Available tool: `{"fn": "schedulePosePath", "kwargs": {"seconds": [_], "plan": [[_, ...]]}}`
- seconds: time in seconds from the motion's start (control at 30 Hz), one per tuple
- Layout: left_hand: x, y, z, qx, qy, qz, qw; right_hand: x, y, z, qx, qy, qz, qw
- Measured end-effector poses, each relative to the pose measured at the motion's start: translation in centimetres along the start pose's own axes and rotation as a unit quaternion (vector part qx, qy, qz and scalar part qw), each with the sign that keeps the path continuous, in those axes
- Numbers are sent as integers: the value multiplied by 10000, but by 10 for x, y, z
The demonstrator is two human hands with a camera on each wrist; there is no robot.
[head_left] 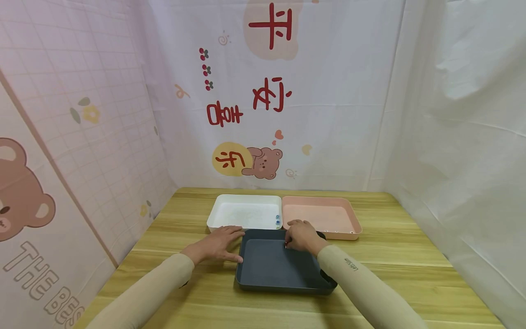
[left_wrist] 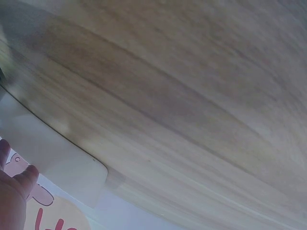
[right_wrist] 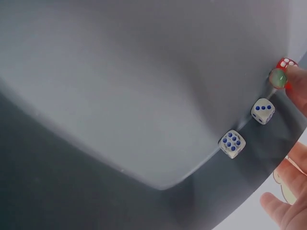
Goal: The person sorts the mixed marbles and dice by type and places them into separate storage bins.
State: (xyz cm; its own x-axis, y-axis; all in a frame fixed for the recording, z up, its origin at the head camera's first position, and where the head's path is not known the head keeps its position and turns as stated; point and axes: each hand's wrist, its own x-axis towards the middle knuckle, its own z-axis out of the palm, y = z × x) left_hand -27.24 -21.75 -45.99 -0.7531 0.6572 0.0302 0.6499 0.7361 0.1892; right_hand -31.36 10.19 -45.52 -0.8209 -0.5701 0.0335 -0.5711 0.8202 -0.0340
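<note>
A dark grey tray (head_left: 279, 265) lies on the table between the hands. My right hand (head_left: 302, 235) reaches over its far rim, with a fingertip (right_wrist: 298, 84) on a red die (right_wrist: 287, 63) inside; the thumb and forefinger pinch there. Against that die rests a greenish glass marble (right_wrist: 277, 78). Two white dice with blue dots, the nearer die (right_wrist: 263, 111) and the farther die (right_wrist: 232, 143), lie along the same wall. My left hand (head_left: 218, 242) is spread at the tray's left side, thumb tip at its rim. The left wrist view catches only its fingers (left_wrist: 26, 179).
Behind the dark tray stand a white tray (head_left: 246, 197) with small blue items (head_left: 277, 222) at its right side and a pink tray (head_left: 318, 201) with small pale pieces (head_left: 337, 232) by its near wall. Printed curtains (head_left: 328, 114) enclose the wooden table (head_left: 394, 265).
</note>
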Motion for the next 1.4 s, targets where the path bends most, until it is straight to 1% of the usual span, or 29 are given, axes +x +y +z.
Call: {"fn": "schedulePosePath", "kwargs": {"seconds": [0.37, 0.53, 0.7, 0.9, 1.1, 1.23, 1.4], "plan": [[0, 0, 0, 27, 6, -26, 10000, 1, -3, -5, 179, 107, -155, 9997], [0, 0, 0, 33, 2, -79, 10000, 4, -4, -13, 244, 297, -293, 9988], [-1, 1, 0, 59, -17, -136, 9999, 5, -2, -23, 447, 459, -206, 9977], [-1, 0, 0, 29, -16, -100, 9999, 6, 7, -30, 533, 599, -77, 9967], [0, -1, 2, 17, 0, -54, 10000, 6, 19, -39, 505, 651, 7, 9966], [0, -1, 2, 49, -25, -96, 9999, 5, 27, -46, 563, 680, 68, 9961], [1, -1, 2, 46, -16, -58, 10000, 5, 39, -49, 532, 727, 183, 9958]]}}
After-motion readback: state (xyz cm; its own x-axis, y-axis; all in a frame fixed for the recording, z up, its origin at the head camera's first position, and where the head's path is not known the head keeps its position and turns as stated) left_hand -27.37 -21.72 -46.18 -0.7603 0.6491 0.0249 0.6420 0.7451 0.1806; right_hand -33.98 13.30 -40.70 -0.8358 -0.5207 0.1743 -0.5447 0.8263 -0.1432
